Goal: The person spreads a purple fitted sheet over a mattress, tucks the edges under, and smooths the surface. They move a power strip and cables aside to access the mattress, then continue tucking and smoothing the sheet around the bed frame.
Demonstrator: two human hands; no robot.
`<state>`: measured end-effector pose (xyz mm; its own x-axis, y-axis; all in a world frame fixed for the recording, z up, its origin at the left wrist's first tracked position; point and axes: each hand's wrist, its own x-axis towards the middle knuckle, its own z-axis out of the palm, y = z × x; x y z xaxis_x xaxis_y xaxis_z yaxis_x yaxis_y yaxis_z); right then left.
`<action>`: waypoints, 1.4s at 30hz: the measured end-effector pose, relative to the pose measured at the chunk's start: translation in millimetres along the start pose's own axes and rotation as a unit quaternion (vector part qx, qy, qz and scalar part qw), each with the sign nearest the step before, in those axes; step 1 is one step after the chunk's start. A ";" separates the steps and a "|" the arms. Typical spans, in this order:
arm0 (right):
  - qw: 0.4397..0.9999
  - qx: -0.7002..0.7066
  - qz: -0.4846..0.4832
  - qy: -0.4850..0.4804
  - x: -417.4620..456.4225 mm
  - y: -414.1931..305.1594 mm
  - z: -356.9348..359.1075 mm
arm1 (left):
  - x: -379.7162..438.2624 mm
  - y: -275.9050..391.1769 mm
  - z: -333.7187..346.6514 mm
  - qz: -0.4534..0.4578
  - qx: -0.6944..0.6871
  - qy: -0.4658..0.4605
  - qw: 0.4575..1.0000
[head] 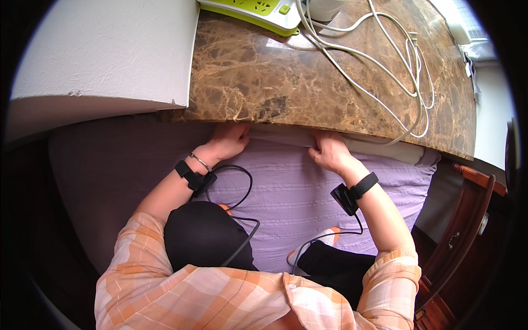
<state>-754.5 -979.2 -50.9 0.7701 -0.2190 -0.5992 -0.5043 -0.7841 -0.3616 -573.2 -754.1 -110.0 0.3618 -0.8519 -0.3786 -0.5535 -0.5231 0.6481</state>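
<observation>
A lavender bed sheet (284,185) with puckered crosswise lines spreads over the bed in front of me. At its far side, just under the stone sill, my left hand (229,142) has its fingers curled on the sheet's edge; the fingertips are partly hidden. Further right, my right hand (332,152) grips the same edge, thumb bent, some fingers out of sight below the sill. Between the two hands the edge runs as a fairly straight fold. Right of my right hand, a strip of pale, cream-coloured bedding (387,152) shows beyond the sheet.
A brown marbled sill (255,82) overhangs the bed's far side. It carries a green-and-white power strip (264,14) and looped white cables (371,62). A white wall (107,53) juts out at left. Dark wooden furniture (462,231) stands at right. Black cables (251,181) hang from my wrist devices.
</observation>
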 end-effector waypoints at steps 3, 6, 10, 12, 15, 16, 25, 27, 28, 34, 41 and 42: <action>0.999 0.011 0.017 -0.027 1.4 -3.9 -0.4 | -0.1 -0.1 -7.6 0.007 0.021 -0.019 1.000; 0.994 0.101 0.051 -0.004 1.7 15.8 1.0 | 3.4 1.5 1.6 -0.041 -0.032 0.005 0.999; 0.976 0.213 0.037 -0.014 -3.1 9.0 -14.8 | 0.3 14.1 -18.9 -0.046 -0.032 -0.065 0.996; 0.961 0.268 -0.049 0.051 -0.6 26.2 9.9 | -1.7 13.7 -13.8 -0.008 -0.073 -0.051 0.996; 0.979 -0.030 -0.108 0.172 -3.6 26.4 28.3 | -10.0 4.1 1.2 0.073 -0.080 0.021 0.994; 0.983 -0.066 -0.071 0.153 -6.4 18.2 29.4 | -12.8 1.5 7.1 0.093 -0.076 0.041 0.992; 0.945 -0.125 -0.219 0.208 -8.4 13.2 49.8 | -11.2 0.4 14.2 0.312 -0.051 0.082 0.945; 0.949 -0.126 -0.207 0.202 -2.1 13.0 53.1 | -12.9 -2.6 16.9 0.310 -0.026 0.090 0.946; 0.954 -0.114 -0.195 0.199 2.3 10.9 52.7 | -12.4 -4.3 20.8 0.264 -0.004 0.103 0.959; 0.972 -0.093 -0.129 0.172 23.0 4.8 58.7 | -11.1 -2.5 22.9 0.039 0.127 0.083 0.988; 0.978 -0.118 -0.102 0.142 26.0 -9.6 47.7 | -2.5 -6.1 4.1 -0.039 0.135 -0.016 0.990; 0.974 -0.129 -0.106 0.153 25.5 -11.1 48.7 | -3.2 -5.1 2.3 -0.036 0.136 -0.013 0.990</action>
<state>-748.2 -947.8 -96.9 0.9466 -0.1671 -0.2758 -0.2361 -0.9416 -0.2401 -573.2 -748.7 -113.7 0.3895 -0.8111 -0.4362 -0.7095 -0.5663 0.4194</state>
